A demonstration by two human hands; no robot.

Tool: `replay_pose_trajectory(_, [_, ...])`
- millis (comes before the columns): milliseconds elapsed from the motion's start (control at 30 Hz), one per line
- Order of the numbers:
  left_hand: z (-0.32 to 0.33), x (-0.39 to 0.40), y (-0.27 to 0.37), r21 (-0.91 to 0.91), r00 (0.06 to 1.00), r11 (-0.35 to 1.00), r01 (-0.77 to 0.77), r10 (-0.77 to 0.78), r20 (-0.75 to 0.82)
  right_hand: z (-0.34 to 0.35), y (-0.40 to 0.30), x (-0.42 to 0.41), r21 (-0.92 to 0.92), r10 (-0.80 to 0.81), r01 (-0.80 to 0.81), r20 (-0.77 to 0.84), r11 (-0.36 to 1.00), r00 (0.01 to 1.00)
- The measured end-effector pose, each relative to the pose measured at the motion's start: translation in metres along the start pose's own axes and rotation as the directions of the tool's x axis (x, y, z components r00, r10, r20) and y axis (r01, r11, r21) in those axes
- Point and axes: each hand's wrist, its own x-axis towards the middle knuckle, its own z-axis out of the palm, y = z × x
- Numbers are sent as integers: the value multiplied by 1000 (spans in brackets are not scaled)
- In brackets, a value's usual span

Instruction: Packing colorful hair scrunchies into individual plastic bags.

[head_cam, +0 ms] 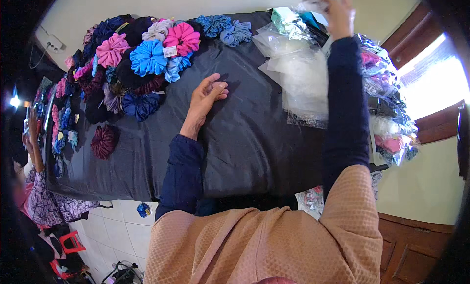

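Note:
My left hand (pixel 206 102) rests just above the black table cover with its fingers loosely curled, and nothing shows in it. My right hand (pixel 338 13) reaches to the far back right and grips a clear plastic packet (pixel 310 1); what the packet contains is too blurred to tell. Below that arm, an overlapping stack of clear plastic bags (pixel 303 78) lies flat. Left of my left hand spreads a heap of fabric scrunchies, among them a bright blue one (pixel 148 58), a hot pink one (pixel 181 39) and a navy one (pixel 140 104).
A single maroon scrunchie (pixel 104 141) lies apart at the left. Bagged scrunchies (pixel 389 100) are piled along the right edge by the window. At far left, another person's hand (pixel 33 137) is raised near more scrunchies. A red plastic stool (pixel 72 243) stands on the tiled floor.

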Motion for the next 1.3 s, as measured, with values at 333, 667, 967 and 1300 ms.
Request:
replay_pose_trajectory(333, [-12,-3,-5,33,997,999,25,-22,-67,-67,206,-25,-634,444,-269,132,725,886])
replay_pose_trajectory(667, [7,6,-16,-42,999,998,-35,37,29,-123,381,-84,-795,670,-329,126,509,731])
replay_pose_trajectory(967, [5,6,-9,11,1000,1000,-8,8,16,-102,322,-89,-309,823,-767,128,563,553])
replay_pose_trajectory(1300, [-24,-10,0,97,996,995,23,-14,-88,-42,220,-86,-280,871,-830,54,483,489])
